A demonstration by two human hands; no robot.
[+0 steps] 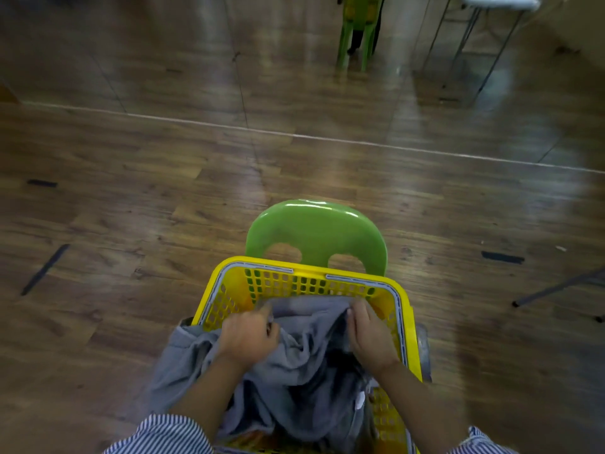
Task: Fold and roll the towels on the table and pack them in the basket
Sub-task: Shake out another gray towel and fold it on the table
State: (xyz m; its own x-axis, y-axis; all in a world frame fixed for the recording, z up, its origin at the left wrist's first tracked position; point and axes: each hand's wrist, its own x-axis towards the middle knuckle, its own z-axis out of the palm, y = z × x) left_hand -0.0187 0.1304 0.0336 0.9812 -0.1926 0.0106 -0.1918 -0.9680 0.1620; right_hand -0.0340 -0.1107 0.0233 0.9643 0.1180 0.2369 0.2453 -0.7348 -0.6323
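Striped sleeves point(163, 434) frame the bottom edge at about 7 and 5 o'clock, with both forearms reaching up into a yellow basket point(404, 309) that sits on a green chair point(314, 231). At 7 o'clock of the basket, loose grey towels point(294, 365) spill over its left rim and fill its middle in an unfolded heap. The left hand point(248, 339) has its fingers curled round a bunch of the grey cloth near the basket's centre. To its right, at about 3 o'clock, the right hand point(368, 335) pinches a fold of the same cloth just inside the right wall. No table shows in this view.

By the look of it, the step in hand is gathering the crumpled towels out of the basket, before any folding. The next move calls for lifting the bundle clear of the rim and carrying it to a flat surface.
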